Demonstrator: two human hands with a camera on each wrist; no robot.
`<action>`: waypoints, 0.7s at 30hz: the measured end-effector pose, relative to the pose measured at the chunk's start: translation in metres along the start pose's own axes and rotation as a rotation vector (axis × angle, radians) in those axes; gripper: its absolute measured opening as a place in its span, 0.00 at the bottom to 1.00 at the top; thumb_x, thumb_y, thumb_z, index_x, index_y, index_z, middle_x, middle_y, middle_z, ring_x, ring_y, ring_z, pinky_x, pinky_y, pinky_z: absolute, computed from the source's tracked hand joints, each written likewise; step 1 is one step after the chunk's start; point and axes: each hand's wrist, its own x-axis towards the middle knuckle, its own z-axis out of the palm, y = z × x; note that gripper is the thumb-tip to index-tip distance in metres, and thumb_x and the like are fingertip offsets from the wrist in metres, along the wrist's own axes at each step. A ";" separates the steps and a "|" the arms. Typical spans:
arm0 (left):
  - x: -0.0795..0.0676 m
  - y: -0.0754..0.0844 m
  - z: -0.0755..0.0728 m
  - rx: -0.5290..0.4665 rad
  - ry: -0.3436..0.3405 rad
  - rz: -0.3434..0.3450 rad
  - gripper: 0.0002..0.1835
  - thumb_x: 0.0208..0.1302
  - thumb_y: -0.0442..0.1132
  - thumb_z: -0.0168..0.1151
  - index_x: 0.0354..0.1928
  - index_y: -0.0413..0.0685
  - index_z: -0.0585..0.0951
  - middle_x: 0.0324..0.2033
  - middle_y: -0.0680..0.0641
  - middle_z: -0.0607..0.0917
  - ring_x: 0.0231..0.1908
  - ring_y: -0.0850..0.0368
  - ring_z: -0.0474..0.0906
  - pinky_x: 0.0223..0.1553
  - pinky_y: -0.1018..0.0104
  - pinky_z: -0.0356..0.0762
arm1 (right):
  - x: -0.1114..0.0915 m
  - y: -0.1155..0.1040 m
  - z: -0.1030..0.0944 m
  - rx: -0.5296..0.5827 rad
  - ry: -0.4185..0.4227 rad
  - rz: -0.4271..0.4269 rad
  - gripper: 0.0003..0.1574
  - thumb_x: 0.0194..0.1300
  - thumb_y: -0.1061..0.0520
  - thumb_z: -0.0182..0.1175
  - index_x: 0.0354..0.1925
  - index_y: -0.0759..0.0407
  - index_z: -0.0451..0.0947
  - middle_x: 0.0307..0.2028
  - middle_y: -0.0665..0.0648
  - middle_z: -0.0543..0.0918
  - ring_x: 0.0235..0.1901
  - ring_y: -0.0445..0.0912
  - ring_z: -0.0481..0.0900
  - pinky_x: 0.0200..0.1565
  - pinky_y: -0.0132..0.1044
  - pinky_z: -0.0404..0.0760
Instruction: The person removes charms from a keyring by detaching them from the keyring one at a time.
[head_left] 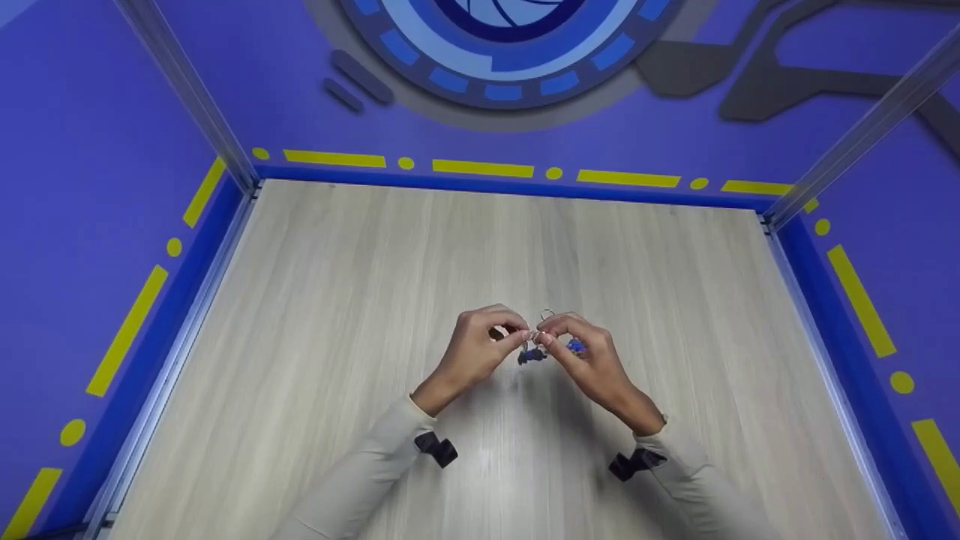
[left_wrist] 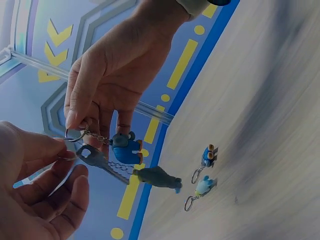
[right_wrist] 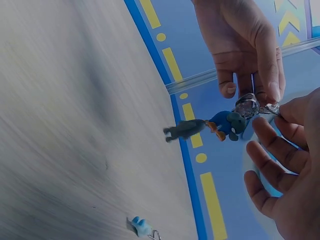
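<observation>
My left hand (head_left: 476,341) and right hand (head_left: 596,364) meet over the table, thumb and fingertips pinching. In the left wrist view, the right hand (left_wrist: 117,75) holds a metal split ring (left_wrist: 75,135) with a short chain. From that chain hangs a blue animal figure (left_wrist: 126,149) with orange feet. The left hand (left_wrist: 45,185) pinches a thin ring just below, beside the head of a metal key (left_wrist: 95,157). A grey figure (left_wrist: 157,177) dangles past the key on another chain. In the right wrist view, the fingertips partly hide the rings.
On the wood-grain table (head_left: 375,262) lie a blue figure keychain (left_wrist: 208,156) and a light-blue one (left_wrist: 204,185), each with a ring. Blue-purple panels (head_left: 480,142) with yellow dashes stand along the table's back and sides. Metal posts (head_left: 187,97) rise at the back corners.
</observation>
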 end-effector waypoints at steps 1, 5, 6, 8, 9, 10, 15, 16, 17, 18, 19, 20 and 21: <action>0.000 0.000 0.000 -0.011 0.013 0.002 0.04 0.71 0.31 0.75 0.37 0.46 0.92 0.36 0.55 0.92 0.37 0.62 0.85 0.40 0.61 0.86 | 0.000 0.000 0.000 0.001 0.009 0.002 0.10 0.72 0.73 0.68 0.37 0.60 0.86 0.45 0.58 0.92 0.53 0.60 0.89 0.64 0.32 0.79; 0.001 0.000 -0.001 -0.049 0.033 -0.004 0.03 0.72 0.32 0.75 0.38 0.46 0.93 0.37 0.56 0.92 0.37 0.62 0.87 0.41 0.56 0.88 | 0.002 -0.003 0.002 0.010 0.048 -0.008 0.11 0.69 0.77 0.67 0.36 0.65 0.84 0.43 0.63 0.91 0.51 0.63 0.88 0.64 0.32 0.79; 0.001 0.000 -0.002 -0.055 0.029 -0.010 0.03 0.72 0.32 0.75 0.38 0.46 0.92 0.37 0.56 0.92 0.37 0.62 0.87 0.41 0.54 0.88 | 0.002 -0.003 0.002 0.016 0.055 -0.012 0.11 0.69 0.79 0.66 0.37 0.67 0.84 0.43 0.65 0.90 0.51 0.63 0.88 0.65 0.33 0.79; 0.001 -0.001 -0.002 -0.064 0.015 -0.029 0.02 0.73 0.33 0.74 0.39 0.45 0.92 0.38 0.54 0.92 0.38 0.61 0.88 0.41 0.52 0.89 | 0.003 -0.004 0.002 0.034 0.069 -0.020 0.11 0.68 0.81 0.65 0.38 0.70 0.84 0.43 0.68 0.90 0.51 0.64 0.88 0.65 0.34 0.79; 0.001 -0.001 -0.003 -0.064 0.007 -0.038 0.02 0.73 0.33 0.74 0.40 0.45 0.92 0.38 0.54 0.92 0.38 0.62 0.88 0.41 0.52 0.89 | 0.003 -0.005 0.001 0.041 0.072 -0.023 0.11 0.68 0.82 0.64 0.39 0.70 0.84 0.43 0.68 0.90 0.51 0.63 0.87 0.65 0.33 0.79; 0.001 -0.001 -0.003 -0.062 -0.002 -0.046 0.02 0.74 0.33 0.74 0.40 0.45 0.92 0.38 0.53 0.93 0.38 0.62 0.88 0.42 0.52 0.89 | 0.003 -0.004 0.001 0.040 0.075 -0.032 0.12 0.68 0.82 0.64 0.39 0.70 0.85 0.43 0.68 0.90 0.51 0.63 0.88 0.65 0.34 0.80; 0.001 0.000 -0.005 -0.036 -0.044 -0.073 0.03 0.74 0.35 0.74 0.42 0.43 0.92 0.39 0.51 0.93 0.39 0.61 0.87 0.41 0.56 0.89 | 0.005 -0.003 -0.002 0.014 0.075 -0.079 0.14 0.68 0.79 0.67 0.42 0.63 0.88 0.44 0.62 0.92 0.51 0.62 0.89 0.64 0.34 0.81; 0.001 0.000 -0.005 -0.032 -0.052 -0.074 0.03 0.74 0.35 0.74 0.42 0.43 0.91 0.39 0.51 0.92 0.39 0.61 0.87 0.41 0.56 0.89 | 0.005 -0.003 -0.002 0.008 0.070 -0.092 0.14 0.68 0.78 0.68 0.42 0.62 0.89 0.44 0.61 0.92 0.51 0.62 0.89 0.64 0.34 0.81; 0.001 0.000 -0.005 -0.026 -0.058 -0.074 0.03 0.74 0.35 0.74 0.43 0.43 0.91 0.38 0.51 0.92 0.39 0.61 0.87 0.41 0.57 0.89 | 0.006 -0.003 -0.003 0.003 0.064 -0.101 0.14 0.69 0.78 0.68 0.43 0.61 0.89 0.44 0.61 0.92 0.51 0.62 0.89 0.64 0.34 0.80; 0.001 0.001 -0.005 -0.019 -0.065 -0.073 0.03 0.74 0.35 0.74 0.43 0.43 0.91 0.39 0.52 0.92 0.39 0.61 0.87 0.41 0.57 0.89 | 0.006 -0.003 -0.003 -0.007 0.056 -0.114 0.14 0.69 0.77 0.68 0.43 0.61 0.89 0.45 0.60 0.92 0.51 0.62 0.89 0.64 0.34 0.80; 0.002 0.001 -0.006 -0.013 -0.071 -0.071 0.03 0.73 0.35 0.74 0.43 0.43 0.91 0.38 0.52 0.92 0.39 0.62 0.87 0.41 0.56 0.89 | 0.007 -0.003 -0.004 -0.015 0.049 -0.128 0.15 0.69 0.77 0.69 0.43 0.60 0.89 0.45 0.60 0.92 0.51 0.62 0.89 0.65 0.33 0.80; 0.002 0.001 -0.006 -0.003 -0.076 -0.068 0.03 0.74 0.35 0.74 0.44 0.43 0.91 0.38 0.52 0.92 0.39 0.62 0.86 0.41 0.56 0.89 | 0.007 -0.003 -0.004 -0.025 0.041 -0.142 0.15 0.68 0.77 0.69 0.43 0.60 0.89 0.45 0.60 0.92 0.51 0.62 0.89 0.65 0.33 0.80; 0.003 0.002 -0.006 0.006 -0.083 -0.065 0.03 0.74 0.35 0.74 0.44 0.43 0.91 0.38 0.52 0.92 0.39 0.62 0.86 0.40 0.56 0.88 | 0.008 -0.003 -0.004 -0.030 0.032 -0.153 0.15 0.69 0.77 0.69 0.43 0.60 0.89 0.45 0.59 0.92 0.51 0.62 0.89 0.65 0.33 0.80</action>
